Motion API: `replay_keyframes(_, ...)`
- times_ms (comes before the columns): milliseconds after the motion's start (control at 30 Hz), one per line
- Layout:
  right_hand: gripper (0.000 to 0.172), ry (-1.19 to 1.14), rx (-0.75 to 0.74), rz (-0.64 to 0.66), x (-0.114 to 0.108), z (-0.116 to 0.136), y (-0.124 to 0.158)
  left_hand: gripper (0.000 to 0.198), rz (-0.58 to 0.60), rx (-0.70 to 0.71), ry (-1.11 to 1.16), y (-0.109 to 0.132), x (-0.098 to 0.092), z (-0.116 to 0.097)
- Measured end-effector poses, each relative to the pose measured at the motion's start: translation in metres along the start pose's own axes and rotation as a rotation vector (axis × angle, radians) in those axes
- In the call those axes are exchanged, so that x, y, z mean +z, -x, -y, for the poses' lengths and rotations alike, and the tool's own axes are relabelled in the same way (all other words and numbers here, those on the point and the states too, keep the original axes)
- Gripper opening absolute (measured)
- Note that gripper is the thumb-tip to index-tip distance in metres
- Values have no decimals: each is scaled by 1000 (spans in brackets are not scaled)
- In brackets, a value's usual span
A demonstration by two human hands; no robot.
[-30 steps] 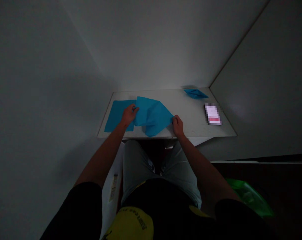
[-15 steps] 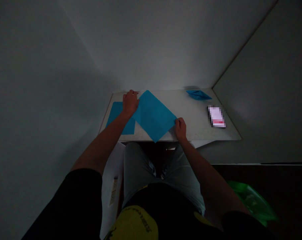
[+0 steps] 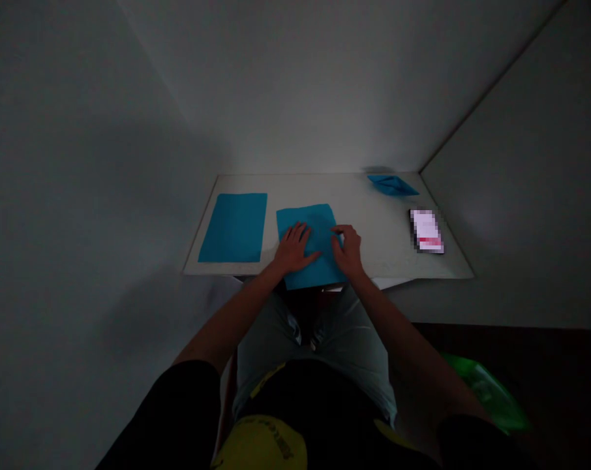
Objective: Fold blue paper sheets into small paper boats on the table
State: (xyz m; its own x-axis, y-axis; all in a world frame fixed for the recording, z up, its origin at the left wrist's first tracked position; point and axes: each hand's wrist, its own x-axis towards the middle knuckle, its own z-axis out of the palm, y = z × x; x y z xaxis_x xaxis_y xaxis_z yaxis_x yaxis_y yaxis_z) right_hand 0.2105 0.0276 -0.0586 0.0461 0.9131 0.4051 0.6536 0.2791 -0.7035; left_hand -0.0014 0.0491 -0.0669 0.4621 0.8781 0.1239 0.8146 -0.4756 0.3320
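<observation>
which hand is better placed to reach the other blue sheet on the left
Probably the left hand: it rests on the blue paper sheet nearer the other blue sheet, while the right hand sits farther away, at the first sheet's right side.

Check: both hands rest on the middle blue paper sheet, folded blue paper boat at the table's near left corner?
No: the head view shows the folded blue paper boat at the far right corner of the table, not the near left. The rest holds.
</observation>
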Motion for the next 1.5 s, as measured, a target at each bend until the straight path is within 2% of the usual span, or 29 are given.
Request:
replay_keyframes(67,43,57,-76,197,12,5,-9,85,20,77,-19,-2,5,-3)
replay_keyframes(133,56,123,-90,317,26,3,-18,85,37,116,-33,-6,9,-4)
replay_keyframes(300,77,255,-83,422,45,-19,-36,84,35,138,-42,-19,4,6)
replay_keyframes(467,87,289,-107,422,45,-34,-52,82,48,93,-36,-26,-6,13)
replay_keyframes(667,92,293,-87,412,49,-39,-61,93,35,-26,4,-5,-7,10)
replay_keyframes(800,98,301,-79,414,51,-42,-61,93,-23,-262,42,2,-12,18)
replay_keyframes(900,101,314,-53,400,49,-42,-58,91,-73,-448,34,-6,-21,21)
replay_keyframes(967,101,321,-39,390,47,-40,-55,84,-79,-508,28,-13,-26,18)
replay_keyframes(1100,101,326,-20,344,42,-37,-43,63,-48,-578,72,-22,-28,5)
replay_keyframes(1167,101,326,-16,317,40,-37,-37,59,-50,-614,100,-22,-26,0)
replay_keyframes(1333,100,288,-27,247,40,-39,-30,74,-82,-648,196,-23,-24,-7)
replay_keyframes(1433,101,277,-22,241,41,-38,-30,76,-86,-635,308,-26,-30,-6)
replay_keyframes(1500,103,274,-14,246,41,-36,-31,77,-88,-680,377,-27,-36,-2)
